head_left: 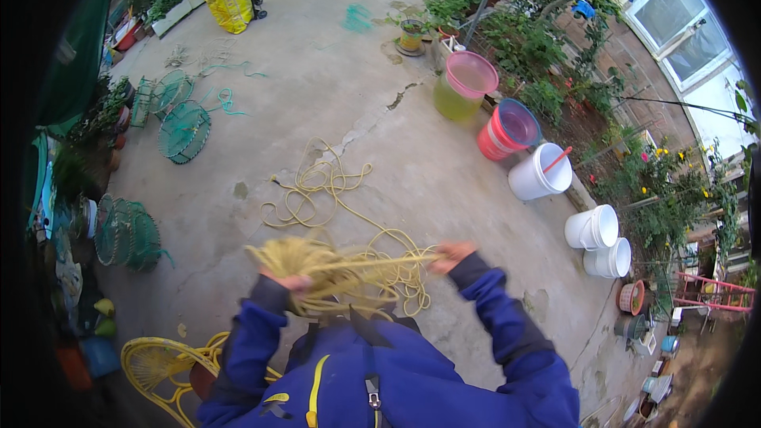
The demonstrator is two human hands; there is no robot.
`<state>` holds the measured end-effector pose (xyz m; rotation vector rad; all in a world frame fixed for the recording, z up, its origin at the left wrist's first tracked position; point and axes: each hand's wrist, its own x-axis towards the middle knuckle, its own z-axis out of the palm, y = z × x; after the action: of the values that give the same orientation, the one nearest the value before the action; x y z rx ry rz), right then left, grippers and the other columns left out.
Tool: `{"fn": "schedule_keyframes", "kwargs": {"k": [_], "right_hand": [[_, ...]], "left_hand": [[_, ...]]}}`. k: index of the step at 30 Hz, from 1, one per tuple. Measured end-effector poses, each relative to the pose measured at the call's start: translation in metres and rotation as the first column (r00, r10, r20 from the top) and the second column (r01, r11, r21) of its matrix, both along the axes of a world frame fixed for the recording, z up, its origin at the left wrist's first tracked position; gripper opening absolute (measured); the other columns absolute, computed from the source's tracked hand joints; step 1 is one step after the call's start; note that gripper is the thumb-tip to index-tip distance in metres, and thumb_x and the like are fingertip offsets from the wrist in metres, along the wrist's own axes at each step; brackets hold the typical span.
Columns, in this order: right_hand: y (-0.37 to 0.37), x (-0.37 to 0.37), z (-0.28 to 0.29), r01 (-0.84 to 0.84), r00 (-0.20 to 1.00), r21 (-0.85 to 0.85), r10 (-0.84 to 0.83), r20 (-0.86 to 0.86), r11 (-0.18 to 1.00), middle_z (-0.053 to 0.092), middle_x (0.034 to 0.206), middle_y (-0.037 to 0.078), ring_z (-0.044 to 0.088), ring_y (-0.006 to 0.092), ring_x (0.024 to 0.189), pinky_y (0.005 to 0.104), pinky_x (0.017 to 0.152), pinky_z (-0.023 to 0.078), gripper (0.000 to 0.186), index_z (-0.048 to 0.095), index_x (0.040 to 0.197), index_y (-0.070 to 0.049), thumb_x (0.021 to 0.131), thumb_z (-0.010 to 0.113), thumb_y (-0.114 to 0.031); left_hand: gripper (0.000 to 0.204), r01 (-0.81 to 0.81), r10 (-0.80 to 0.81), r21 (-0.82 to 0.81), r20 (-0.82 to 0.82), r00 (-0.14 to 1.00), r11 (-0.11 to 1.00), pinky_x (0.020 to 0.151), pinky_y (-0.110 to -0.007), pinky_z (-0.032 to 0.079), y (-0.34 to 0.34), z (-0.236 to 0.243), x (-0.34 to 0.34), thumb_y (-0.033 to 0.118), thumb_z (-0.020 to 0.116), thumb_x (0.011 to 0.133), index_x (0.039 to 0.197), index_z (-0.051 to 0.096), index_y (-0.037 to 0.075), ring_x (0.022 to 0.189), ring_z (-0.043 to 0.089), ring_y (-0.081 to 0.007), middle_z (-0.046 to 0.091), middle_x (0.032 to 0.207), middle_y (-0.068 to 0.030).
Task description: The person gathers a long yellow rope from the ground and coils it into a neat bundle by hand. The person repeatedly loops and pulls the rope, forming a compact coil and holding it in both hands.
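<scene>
a thick bundle of coiled yellow rope (297, 260) is clamped in the left hand (292, 281), held up off the concrete floor (357, 111) so the loops stay gathered, by the look of it; a strand is stretched taut from the bundle across to the right hand (453, 253), which is pinched shut on it; the hands are kept well apart, probably so the line stays straight; just beyond the bundle the loose rope tail (317, 186) is left sprawled on the floor; a row of buckets (541, 173) is lined up well to the right of the bundle, green net traps (184, 131) well to its left; a yellow wire chair (162, 366) is seen near the bundle, below left
</scene>
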<state>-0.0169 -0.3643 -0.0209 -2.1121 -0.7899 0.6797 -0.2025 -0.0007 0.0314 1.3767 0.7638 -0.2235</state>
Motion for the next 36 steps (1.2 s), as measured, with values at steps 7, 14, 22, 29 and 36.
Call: {"fn": "schedule_keyframes", "kwargs": {"k": [7,14,22,29,36], "right_hand": [[-0.313,0.154,0.11,0.66,0.426,0.439,-0.786,0.449,0.609,0.061,0.066,0.001,0.054,0.0107,0.054,0.0257,0.046,0.044,0.007,0.062,0.076,-0.01,0.073,0.066,-0.005],[-0.419,0.123,0.118,0.809,0.357,0.325,-0.849,0.391,0.49,0.059,0.056,0.008,0.056,0.0236,0.052,0.0379,0.048,0.045,0.01,0.062,0.066,-0.007,0.07,0.063,-0.015],[-0.159,-0.009,0.014,0.274,0.952,-0.473,-0.307,0.008,0.837,0.06,0.063,0.009,0.056,0.0177,0.056,0.0317,0.057,0.046,0.03,0.066,0.082,-0.006,0.06,0.072,-0.025],[0.049,-0.071,0.073,-0.225,0.97,0.043,0.228,-0.081,0.973,0.056,0.066,0.016,0.056,0.032,0.062,0.0386,0.057,0.044,0.022,0.062,0.081,-0.004,0.079,0.057,-0.026],[0.162,-0.089,0.081,-0.281,0.955,0.122,0.265,0.132,0.952,0.056,0.065,0.016,0.057,0.0349,0.063,0.0416,0.057,0.045,0.02,0.057,0.077,-0.006,0.079,0.057,-0.027]], "left_hand": [[0.01,-0.324,0.288,0.3,0.161,0.944,0.897,0.041,-0.029,0.042,0.149,-0.033,-0.066,0.007,0.064,0.073,0.076,0.059,-0.001,0.047,0.054,-0.017,0.055,0.056,-0.0074],[0.008,-0.651,0.648,0.194,0.084,0.757,0.734,0.04,-0.028,0.041,0.254,-0.05,-0.116,0.004,0.06,0.076,0.082,0.059,-0.002,0.045,0.05,-0.0178,0.055,0.06,-0.0072],[0.009,-0.555,0.573,-0.201,0.039,0.819,0.807,0.051,-0.03,0.044,0.22,-0.049,-0.125,0.01,0.06,0.079,0.081,0.055,0.003,0.056,0.052,-0.0171,0.054,0.065,-0.0058],[0.012,-0.381,0.396,-0.129,0.12,0.91,0.915,0.056,-0.029,0.046,0.12,-0.046,-0.058,0.012,0.06,0.078,0.076,0.055,0.002,0.057,0.055,-0.0177,0.056,0.066,-0.0062],[0.034,0.078,-0.043,-0.237,0.152,0.987,0.968,0.077,-0.032,0.052,0.034,-0.043,0.005,-0.001,0.067,0.068,0.101,0.06,-0.005,0.078,0.064,-0.02,0.066,0.087,-0.0106]]}}
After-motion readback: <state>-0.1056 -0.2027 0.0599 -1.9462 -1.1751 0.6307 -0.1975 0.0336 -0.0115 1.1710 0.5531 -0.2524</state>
